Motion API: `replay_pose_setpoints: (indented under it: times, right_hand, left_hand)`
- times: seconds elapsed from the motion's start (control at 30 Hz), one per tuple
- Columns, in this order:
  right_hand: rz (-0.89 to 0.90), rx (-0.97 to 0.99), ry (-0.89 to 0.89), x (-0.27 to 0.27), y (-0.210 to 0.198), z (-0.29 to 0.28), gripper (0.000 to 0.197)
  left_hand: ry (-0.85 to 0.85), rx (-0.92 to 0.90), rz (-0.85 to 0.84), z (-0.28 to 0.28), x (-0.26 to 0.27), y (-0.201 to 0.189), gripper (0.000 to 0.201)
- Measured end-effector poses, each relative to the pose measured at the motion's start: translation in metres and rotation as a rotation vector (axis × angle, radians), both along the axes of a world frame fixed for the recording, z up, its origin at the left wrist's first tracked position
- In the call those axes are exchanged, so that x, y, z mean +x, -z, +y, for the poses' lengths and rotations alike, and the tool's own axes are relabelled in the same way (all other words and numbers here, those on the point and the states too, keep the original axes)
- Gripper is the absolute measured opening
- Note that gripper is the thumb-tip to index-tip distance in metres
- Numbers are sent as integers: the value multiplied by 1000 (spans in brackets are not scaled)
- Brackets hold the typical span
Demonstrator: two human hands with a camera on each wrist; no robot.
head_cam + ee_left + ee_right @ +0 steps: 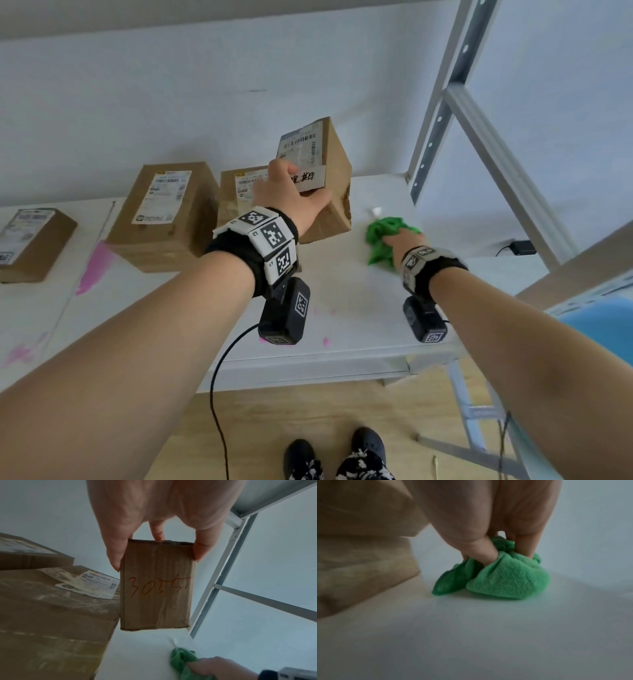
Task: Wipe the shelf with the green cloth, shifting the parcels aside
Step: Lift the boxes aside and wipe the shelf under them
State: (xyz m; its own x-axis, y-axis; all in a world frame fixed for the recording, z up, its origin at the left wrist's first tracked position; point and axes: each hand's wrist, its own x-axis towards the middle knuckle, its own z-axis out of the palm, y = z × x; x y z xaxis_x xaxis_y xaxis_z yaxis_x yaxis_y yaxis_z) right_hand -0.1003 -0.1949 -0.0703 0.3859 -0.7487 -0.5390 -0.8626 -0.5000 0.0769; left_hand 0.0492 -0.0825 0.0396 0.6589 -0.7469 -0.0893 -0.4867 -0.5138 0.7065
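Left hand [287, 195] clamped on small parcel [322, 178], held tilted, clear of shelf [342, 291]. Right hand [399, 243] bunches green cloth [383, 236] on shelf, just right of lifted parcel. Three more parcels [164, 209] left of it.

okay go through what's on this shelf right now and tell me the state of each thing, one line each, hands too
Left hand: grips the lifted parcel.
Lifted parcel: tilted, raised off the shelf.
Right hand: grips the green cloth.
Green cloth: bunched, pressed on the shelf.
Shelf: white, pink marks on it.
Other parcels: lying flat on the shelf, left of the lifted one.
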Motion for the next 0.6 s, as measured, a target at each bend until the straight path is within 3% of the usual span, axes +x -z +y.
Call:
replay_pose_setpoints:
  times: [0.1,0.23,0.33,0.43,0.6]
  right_hand:
    - [29,-9,49,4,-1,9,57]
    - [-107,26,-173,24,4,64,47]
    - [-132,107,-308,11,-1,96,52]
    - [-168,180,-205,-15,4,85,54]
    - [-71,29,111,-46,-7,47,50]
  left_hand:
    - [-1,13,7,1,2,3,62]
    - [20,38,-23,-5,-1,8,61]
    - [33,74,-19,-12,-8,12,60]
    - [56,87,-56,-16,-16,15,60]
    - [64,149,-51,-19,-27,30,61]
